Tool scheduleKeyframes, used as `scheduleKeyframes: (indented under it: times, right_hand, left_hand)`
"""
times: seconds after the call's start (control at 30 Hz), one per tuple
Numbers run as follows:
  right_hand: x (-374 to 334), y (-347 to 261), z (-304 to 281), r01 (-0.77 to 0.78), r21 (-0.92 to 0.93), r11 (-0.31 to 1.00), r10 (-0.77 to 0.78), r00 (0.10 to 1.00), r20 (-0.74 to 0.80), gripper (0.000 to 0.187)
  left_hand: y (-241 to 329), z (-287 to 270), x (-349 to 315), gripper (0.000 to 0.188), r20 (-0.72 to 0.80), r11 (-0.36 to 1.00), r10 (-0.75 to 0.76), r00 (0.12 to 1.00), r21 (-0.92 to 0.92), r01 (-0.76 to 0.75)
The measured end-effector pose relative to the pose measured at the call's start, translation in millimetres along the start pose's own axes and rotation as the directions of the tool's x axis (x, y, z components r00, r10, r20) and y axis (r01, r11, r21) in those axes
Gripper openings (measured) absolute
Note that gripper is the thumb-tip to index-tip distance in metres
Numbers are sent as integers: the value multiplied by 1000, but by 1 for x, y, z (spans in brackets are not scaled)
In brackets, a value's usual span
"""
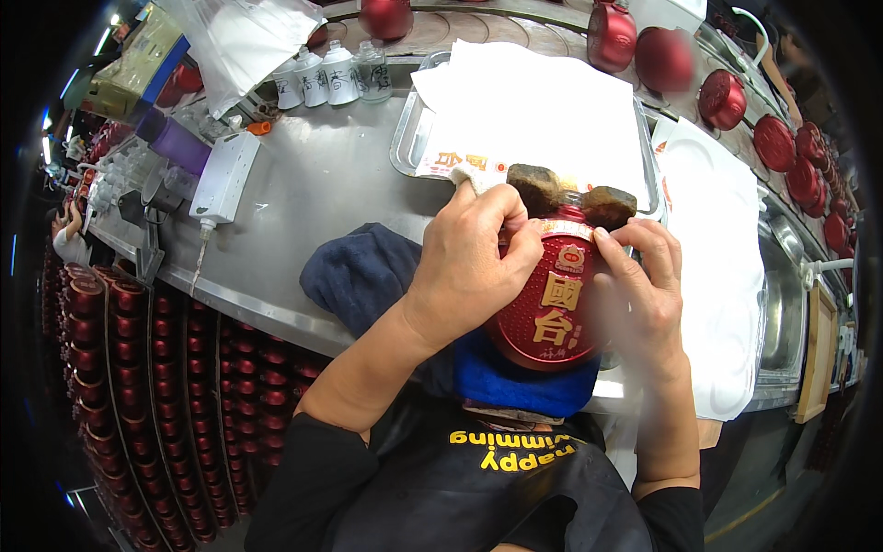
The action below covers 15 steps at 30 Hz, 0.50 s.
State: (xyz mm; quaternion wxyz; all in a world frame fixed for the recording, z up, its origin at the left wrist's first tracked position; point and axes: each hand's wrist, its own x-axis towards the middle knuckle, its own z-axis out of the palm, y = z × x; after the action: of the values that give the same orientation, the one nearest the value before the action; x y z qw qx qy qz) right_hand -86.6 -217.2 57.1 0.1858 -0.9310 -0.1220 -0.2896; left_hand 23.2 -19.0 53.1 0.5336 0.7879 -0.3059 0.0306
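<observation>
A flat, round-bodied red bottle (531,317) with raised gold characters lies tilted in front of me, its neck between two dark worn blocks (533,188). A narrow pale label strip (563,227) with red and gold print runs across its shoulder. My left hand (474,253), closed with thumb and forefinger together, is at the strip's left end; a whitish wrap covers one fingertip. My right hand (651,281) is closed too, its thumb pressing the right end. Blur hides part of the right fingers. Under the bottle lies a bright blue cloth (524,382).
A metal tray (405,138) holds white printed sheets (543,101). Left stand a white power box (225,175), a purple bottle (175,143) and several small clear bottles (340,75). A dark blue cloth (363,271) lies by my left forearm. Red bottles line the conveyor (451,32) behind.
</observation>
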Motion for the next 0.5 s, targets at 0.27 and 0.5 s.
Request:
scheduleKeyframes:
  times: [0.27, 0.5]
  right_hand:
    - [4, 1, 1, 9, -21, 1000, -8, 1000, 27, 40]
    - [3, 2, 2, 9, -8, 1000, -8, 1000, 18, 37]
  left_hand:
    - [3, -2, 1, 17, 24, 997, -61, 998, -55, 63]
    - [3, -1, 2, 17, 8, 999, -8, 1000, -39, 8]
